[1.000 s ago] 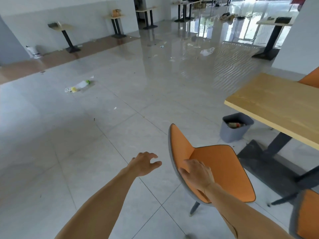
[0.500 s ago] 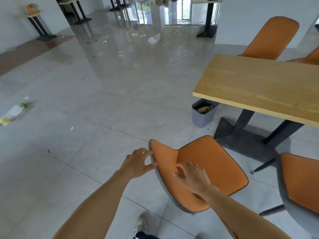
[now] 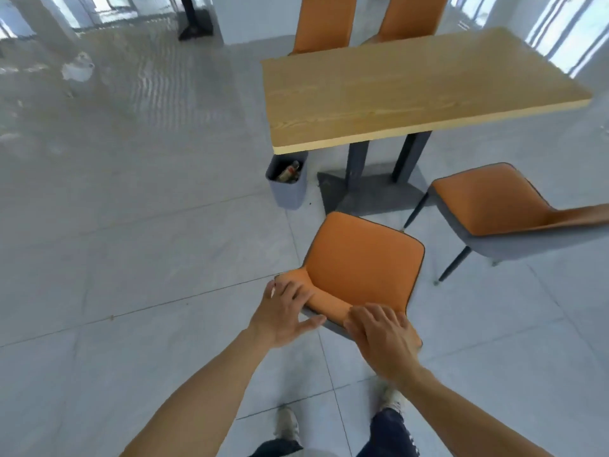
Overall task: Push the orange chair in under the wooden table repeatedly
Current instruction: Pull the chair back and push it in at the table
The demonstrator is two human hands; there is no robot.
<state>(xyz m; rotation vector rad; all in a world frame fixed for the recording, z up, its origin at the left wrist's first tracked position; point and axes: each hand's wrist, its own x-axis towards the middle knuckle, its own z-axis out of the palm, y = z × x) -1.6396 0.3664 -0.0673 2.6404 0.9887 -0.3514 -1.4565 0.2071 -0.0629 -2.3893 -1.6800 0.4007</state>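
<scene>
Pale grey tiled floor carrying the furniture — a glossy, reflective stretch is seen at the far left.

The wooden table is borne on two dark legs fixed to a dark flat base plate laid on the tiles; its top is bare. A small grey bin with rubbish inside is stood on the floor at the table's near left corner, just beside the base plate. The orange chair is set on the tiles in front of the table, its seat short of the tabletop edge. A second orange chair is placed to its right — thin dark legs on the floor. Two more orange chair backs are seen beyond the table's far edge. A pair of light shoes is planted at the bottom.
</scene>
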